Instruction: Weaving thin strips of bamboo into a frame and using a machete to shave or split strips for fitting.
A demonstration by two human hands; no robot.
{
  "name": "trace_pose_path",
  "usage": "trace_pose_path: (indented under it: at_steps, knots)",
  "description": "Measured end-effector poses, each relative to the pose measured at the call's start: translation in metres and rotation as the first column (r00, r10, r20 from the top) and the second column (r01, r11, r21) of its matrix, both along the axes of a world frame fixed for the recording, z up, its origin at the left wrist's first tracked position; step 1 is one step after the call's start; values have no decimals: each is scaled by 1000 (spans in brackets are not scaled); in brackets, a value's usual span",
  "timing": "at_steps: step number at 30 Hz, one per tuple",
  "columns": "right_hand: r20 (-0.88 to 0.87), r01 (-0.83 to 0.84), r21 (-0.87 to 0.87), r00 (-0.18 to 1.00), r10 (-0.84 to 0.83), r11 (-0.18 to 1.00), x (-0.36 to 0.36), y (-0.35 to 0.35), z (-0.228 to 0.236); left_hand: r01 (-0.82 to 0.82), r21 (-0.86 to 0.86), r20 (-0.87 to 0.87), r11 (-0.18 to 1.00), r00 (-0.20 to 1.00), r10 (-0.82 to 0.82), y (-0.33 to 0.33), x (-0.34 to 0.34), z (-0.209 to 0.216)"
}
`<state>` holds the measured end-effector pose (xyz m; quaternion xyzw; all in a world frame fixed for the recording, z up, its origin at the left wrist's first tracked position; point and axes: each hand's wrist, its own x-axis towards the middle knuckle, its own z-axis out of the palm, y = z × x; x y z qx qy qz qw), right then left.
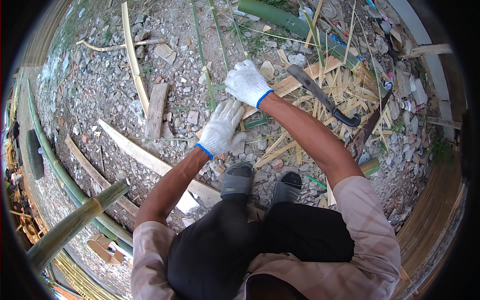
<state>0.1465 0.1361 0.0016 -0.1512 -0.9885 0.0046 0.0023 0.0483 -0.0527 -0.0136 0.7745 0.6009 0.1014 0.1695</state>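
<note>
My left hand (220, 128), in a white glove with a blue cuff, lies with fingers stretched out at the near end of thin green bamboo strips (202, 52). Just beyond it, to the right, my right hand (246, 83) wears a matching glove. Its fingers are curled at the place where two of the long strips run in, and it appears to grip a bamboo strip; the fingertips are hidden. The strips stretch away from me side by side. Short green crosspieces (256, 122) show beside and below the hands.
Right of my hands, a machete (315, 87) with a black hooked handle lies over pale bamboo shavings (345, 85). Behind it rests a thick green bamboo pole (280, 19). A short plank (157, 110) and split bamboo (135, 65) lie left on rubble. More poles (75, 225) stand lower left.
</note>
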Motion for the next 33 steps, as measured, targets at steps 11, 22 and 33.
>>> trace_pose_path:
  at_steps: [11,22,33]
  knots:
    - [-63,40,-204,997,-54,978,-16,0,-21,-64,3,-10,998,998,64,-6,6,-15]
    - [23,160,-716,978,-207,679,-6,-12,-19,-113,68,71,991,992,108,-10,11,-23]
    - [-258,356,-302,863,-435,885,75,58,33,-136,64,50,989,990,133,-8,9,-18]
